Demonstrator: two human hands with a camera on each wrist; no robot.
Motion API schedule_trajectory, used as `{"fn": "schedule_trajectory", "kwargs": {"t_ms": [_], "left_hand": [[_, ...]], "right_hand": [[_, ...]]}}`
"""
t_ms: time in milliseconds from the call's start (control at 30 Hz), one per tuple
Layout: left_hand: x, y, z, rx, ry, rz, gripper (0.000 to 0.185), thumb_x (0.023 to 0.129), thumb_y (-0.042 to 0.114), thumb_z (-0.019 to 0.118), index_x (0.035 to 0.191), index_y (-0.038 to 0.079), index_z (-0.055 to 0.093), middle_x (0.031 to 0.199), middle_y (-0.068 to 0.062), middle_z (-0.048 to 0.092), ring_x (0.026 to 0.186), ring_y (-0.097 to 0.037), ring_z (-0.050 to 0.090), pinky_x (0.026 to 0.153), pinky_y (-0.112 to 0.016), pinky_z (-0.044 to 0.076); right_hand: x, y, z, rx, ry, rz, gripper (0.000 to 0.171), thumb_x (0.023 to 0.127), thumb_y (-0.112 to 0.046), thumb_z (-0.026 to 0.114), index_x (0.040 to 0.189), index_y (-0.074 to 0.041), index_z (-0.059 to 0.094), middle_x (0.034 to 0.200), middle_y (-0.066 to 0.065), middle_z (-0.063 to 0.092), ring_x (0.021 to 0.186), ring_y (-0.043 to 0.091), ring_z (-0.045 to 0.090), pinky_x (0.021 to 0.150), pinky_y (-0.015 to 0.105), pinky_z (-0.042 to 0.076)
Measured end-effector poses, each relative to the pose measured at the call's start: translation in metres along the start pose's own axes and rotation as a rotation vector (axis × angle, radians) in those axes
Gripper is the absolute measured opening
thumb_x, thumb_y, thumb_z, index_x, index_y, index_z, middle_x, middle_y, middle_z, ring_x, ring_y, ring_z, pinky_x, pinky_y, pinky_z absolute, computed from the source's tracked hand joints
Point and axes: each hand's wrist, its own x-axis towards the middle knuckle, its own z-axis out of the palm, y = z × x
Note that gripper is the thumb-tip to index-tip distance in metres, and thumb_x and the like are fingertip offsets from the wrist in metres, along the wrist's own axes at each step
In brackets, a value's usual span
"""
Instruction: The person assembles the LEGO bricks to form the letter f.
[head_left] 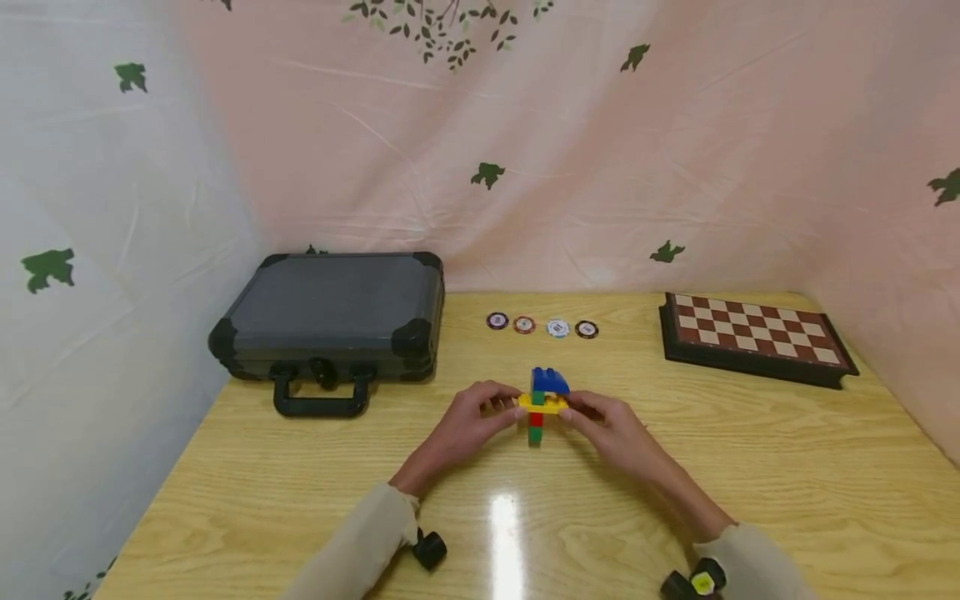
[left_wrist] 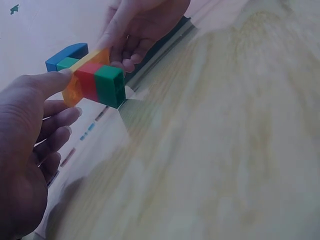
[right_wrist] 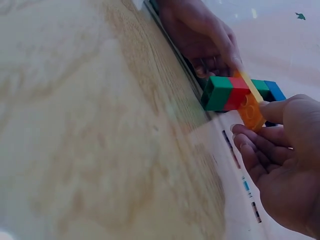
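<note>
Between the two hands stands a small upright build of toy bricks. From the bottom it goes green brick, red brick, a wide yellow brick, another green brick, and a blue brick with a curved side on top. My left hand pinches the left end of the yellow brick between thumb and fingers. At its right end, my right hand pinches the same brick. Both wrist views show the thumbs on the yellow brick, with the lower fingers loosely curled beneath.
A grey hard case with a black handle lies at the back left. Behind the bricks are several poker chips in a row, among them a white chip. A checkered game board sits at the back right of the wooden table.
</note>
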Motion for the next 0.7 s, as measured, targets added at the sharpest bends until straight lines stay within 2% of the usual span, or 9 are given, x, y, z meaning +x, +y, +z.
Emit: {"fn": "schedule_trajectory", "kwargs": {"t_ms": [233, 433, 700], "left_hand": [[0.006, 0.000, 0.004, 0.003, 0.017, -0.027, 0.035, 0.102, 0.032, 0.069, 0.127, 0.008, 0.071, 0.108, 0.002, 0.064, 0.099, -0.018, 0.055, 0.089, -0.039, 0.046], [0.009, 0.000, 0.007, -0.018, 0.026, -0.046, 0.033, 0.103, 0.033, 0.067, 0.125, 0.008, 0.072, 0.106, 0.003, 0.065, 0.099, -0.018, 0.055, 0.091, -0.040, 0.045], [0.011, 0.001, 0.008, -0.015, 0.041, -0.072, 0.028, 0.103, 0.028, 0.067, 0.121, 0.008, 0.073, 0.105, 0.003, 0.067, 0.097, -0.018, 0.057, 0.091, -0.039, 0.046]], "right_hand": [[0.004, -0.003, -0.001, 0.044, 0.015, 0.002, 0.038, 0.108, -0.021, 0.058, 0.134, 0.006, 0.063, 0.127, 0.017, 0.068, 0.107, 0.025, 0.063, 0.091, 0.034, 0.052], [0.007, -0.004, 0.000, 0.040, 0.053, 0.015, 0.036, 0.109, -0.019, 0.057, 0.132, 0.007, 0.065, 0.126, 0.018, 0.069, 0.112, 0.029, 0.065, 0.096, 0.044, 0.052], [0.009, -0.006, 0.002, 0.016, 0.097, 0.042, 0.035, 0.108, -0.020, 0.059, 0.127, 0.007, 0.069, 0.123, 0.018, 0.071, 0.111, 0.030, 0.065, 0.096, 0.048, 0.052]]}}
